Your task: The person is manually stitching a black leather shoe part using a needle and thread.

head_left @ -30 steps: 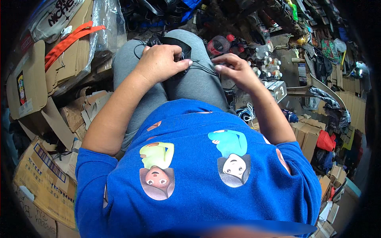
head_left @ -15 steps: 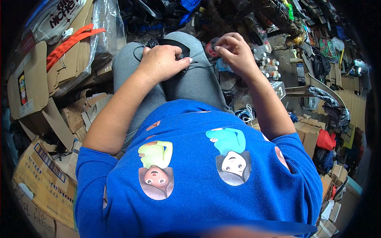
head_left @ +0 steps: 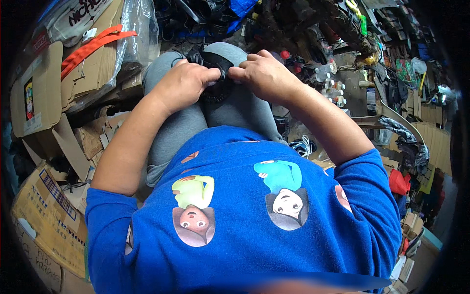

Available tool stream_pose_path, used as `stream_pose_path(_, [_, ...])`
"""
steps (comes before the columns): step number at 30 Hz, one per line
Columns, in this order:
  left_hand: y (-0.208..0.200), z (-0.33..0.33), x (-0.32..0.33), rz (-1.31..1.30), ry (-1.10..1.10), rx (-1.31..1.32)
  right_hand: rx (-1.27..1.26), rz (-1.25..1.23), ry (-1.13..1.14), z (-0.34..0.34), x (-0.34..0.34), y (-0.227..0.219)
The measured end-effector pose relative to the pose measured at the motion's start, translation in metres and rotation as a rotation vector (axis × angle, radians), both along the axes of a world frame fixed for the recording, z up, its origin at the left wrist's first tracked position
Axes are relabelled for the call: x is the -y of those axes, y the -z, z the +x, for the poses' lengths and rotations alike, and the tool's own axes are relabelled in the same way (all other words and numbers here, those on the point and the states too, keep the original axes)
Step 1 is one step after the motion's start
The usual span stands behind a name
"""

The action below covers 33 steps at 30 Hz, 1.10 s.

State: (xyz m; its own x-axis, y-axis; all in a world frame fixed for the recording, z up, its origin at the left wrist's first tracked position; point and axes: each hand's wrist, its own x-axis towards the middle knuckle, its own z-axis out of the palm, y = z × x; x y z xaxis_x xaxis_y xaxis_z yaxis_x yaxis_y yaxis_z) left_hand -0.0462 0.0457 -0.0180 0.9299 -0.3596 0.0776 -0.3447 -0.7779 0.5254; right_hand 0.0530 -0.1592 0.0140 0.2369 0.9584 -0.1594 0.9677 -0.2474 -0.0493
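Observation:
A black item (head_left: 215, 60) with a smooth, curved upper part rests on my lap, over the grey trousers (head_left: 234, 111). It may be a shoe or a sandal, but my hands cover too much of it to tell. My left hand (head_left: 183, 84) is closed on its near left side, thumb and fingers pressed together. From the right, my right hand (head_left: 270, 76) has its fingers pinched together at the item's right edge, close to the left fingertips. What the right fingers hold is too small to make out.
Flattened cardboard (head_left: 98, 54) with an orange strap (head_left: 90, 49) leans at the left, by clear plastic wrap. A large carton (head_left: 51, 220) lies nearer. Black footwear (head_left: 198, 17) is heaped beyond my knees. Small bottles (head_left: 334, 90) and a curved metal frame (head_left: 409, 125) stand to the right.
My right hand has come from out at the right, off the item, in to the left hand at the black item. The left hand has shifted only slightly.

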Motion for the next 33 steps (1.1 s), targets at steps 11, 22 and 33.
stream_pose_path(11, [-0.022, -0.108, -0.127, -0.551, -0.732, -0.214, -0.953, 0.456, 0.867, 0.055, 0.14, 0.024])
stream_pose_path(22, [-0.085, -0.053, -0.036, -1.497, 0.013, -0.19, -2.402, 0.945, 0.074, 0.045, 0.038, -0.02])
stream_pose_path(33, [-0.07, -0.127, -0.16, 0.235, -0.779, 0.02, -0.41, 0.105, 0.833, 0.057, 0.179, 0.019])
